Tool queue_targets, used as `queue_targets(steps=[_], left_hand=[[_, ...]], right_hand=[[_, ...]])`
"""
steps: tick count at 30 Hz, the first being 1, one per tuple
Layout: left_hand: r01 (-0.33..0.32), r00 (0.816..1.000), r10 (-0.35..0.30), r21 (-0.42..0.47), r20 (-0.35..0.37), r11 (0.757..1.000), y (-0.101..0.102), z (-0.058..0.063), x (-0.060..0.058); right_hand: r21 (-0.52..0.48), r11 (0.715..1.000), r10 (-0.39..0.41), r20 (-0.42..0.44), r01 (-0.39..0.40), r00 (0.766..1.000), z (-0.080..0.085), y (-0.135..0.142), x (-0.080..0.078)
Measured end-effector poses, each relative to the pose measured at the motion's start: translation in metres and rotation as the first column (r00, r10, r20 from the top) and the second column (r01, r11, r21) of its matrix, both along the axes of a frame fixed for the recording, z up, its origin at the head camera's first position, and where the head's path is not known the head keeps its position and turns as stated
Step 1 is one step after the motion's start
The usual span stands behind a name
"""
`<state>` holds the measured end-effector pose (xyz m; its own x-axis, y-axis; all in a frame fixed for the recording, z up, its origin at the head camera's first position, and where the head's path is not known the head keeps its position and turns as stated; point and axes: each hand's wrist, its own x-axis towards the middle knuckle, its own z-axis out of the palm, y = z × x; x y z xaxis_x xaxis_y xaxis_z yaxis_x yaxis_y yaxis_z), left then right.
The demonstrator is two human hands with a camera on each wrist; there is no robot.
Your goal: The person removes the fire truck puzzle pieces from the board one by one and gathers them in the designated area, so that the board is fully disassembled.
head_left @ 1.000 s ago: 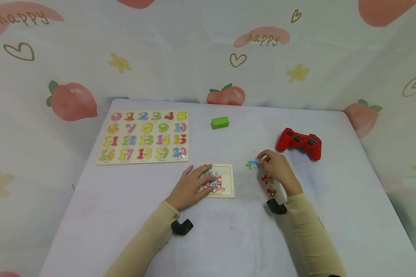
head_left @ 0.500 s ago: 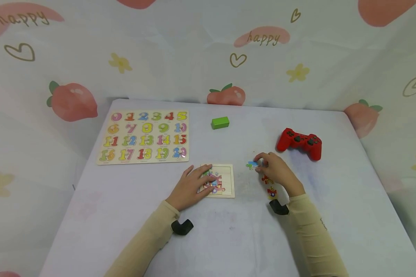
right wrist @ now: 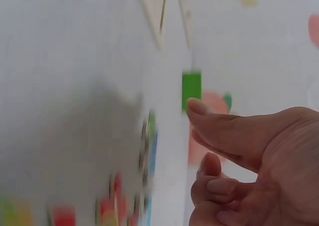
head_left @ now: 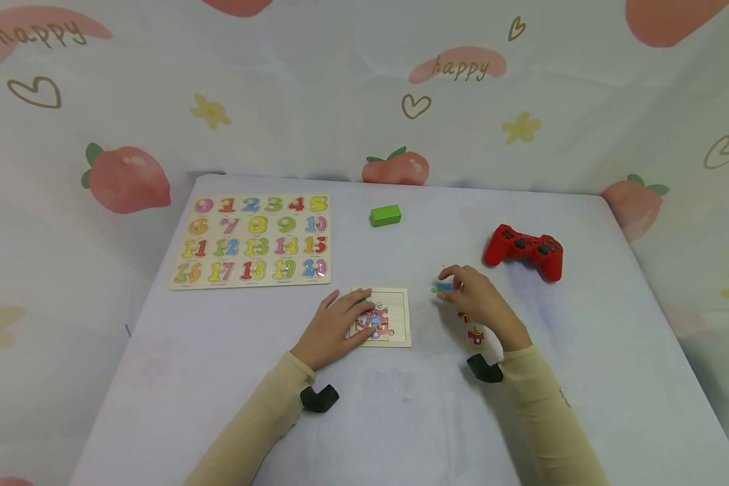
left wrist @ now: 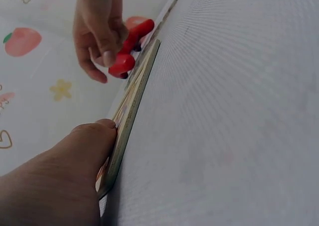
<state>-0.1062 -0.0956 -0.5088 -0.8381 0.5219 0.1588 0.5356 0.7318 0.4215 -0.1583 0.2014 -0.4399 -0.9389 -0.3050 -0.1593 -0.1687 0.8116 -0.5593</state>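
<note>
Head: white table (head_left: 401, 405), peach-print backdrop (head_left: 316, 101); left hand (head_left: 334, 327) spread on one puzzle tray (head_left: 399, 310). Right of tray: one blue-green piece (head_left: 443, 287) beneath loosely bent right hand (head_left: 482, 300), two red pieces (head_left: 476, 335) showing. Beyond: one number board (head_left: 243, 235), one block (head_left: 385, 215), one controller (head_left: 524, 251).
Left wrist: thumb (left wrist: 99, 131) on tray.
Right wrist: thumb parted from bent fingers (right wrist: 219, 187).

soft, muted light lay fairly evenly over the tabletop (head_left: 413, 418) and the backdrop (head_left: 316, 101) in the head view, with faint, soft-edged shadows beside the right sleeve (head_left: 549, 412) and beneath the right hand (head_left: 484, 302), and most outlines reasonably crisp. the left wrist view was dimmer, its near left hand (left wrist: 65, 169) darkly shaded, while fine ripple-like lines patterned the tabletop. in the right wrist view, a broad grey shadow spread across the hazy surface, blur smeared the puzzle pieces (right wrist: 110, 210), and the green block (right wrist: 191, 88) looked soft-edged.
</note>
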Motion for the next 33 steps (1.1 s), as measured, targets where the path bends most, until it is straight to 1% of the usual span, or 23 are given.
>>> queue_targets(steps=[4,8,10,12,17,24,33], left_hand=[[-0.003,1.0,0.004,-0.028,0.007,1.0,0.0,0.001,0.0],[-0.009,1.0,0.011,-0.06,0.026,0.998,0.0,0.002,0.001],[-0.01,1.0,0.012,-0.068,0.021,0.998,0.0,0.003,0.001],[-0.011,1.0,0.011,-0.074,0.01,0.997,0.0,0.003,0.001],[-0.014,1.0,0.014,-0.085,0.0,0.996,0.0,0.002,0.002],[-0.017,1.0,0.017,-0.071,-0.002,0.997,0.0,0.003,0.001],[-0.025,1.0,0.025,-0.048,-0.003,0.999,0.001,0.007,0.002]], right_hand=[[-0.048,0.998,0.045,-0.027,-0.046,0.999,-0.003,-0.03,0.013],[-0.033,0.995,0.098,-0.014,-0.099,0.995,-0.012,-0.061,0.025],[-0.021,0.993,0.118,-0.011,-0.119,0.993,-0.018,-0.072,0.029],[0.0,0.993,0.12,-0.011,-0.12,0.993,-0.022,-0.08,0.031],[0.028,0.994,0.11,-0.036,-0.109,0.993,-0.026,-0.087,0.034],[0.008,0.991,0.134,-0.088,-0.133,0.987,-0.027,-0.088,0.037],[-0.024,0.993,0.111,-0.134,-0.115,0.985,-0.027,-0.091,0.041]])
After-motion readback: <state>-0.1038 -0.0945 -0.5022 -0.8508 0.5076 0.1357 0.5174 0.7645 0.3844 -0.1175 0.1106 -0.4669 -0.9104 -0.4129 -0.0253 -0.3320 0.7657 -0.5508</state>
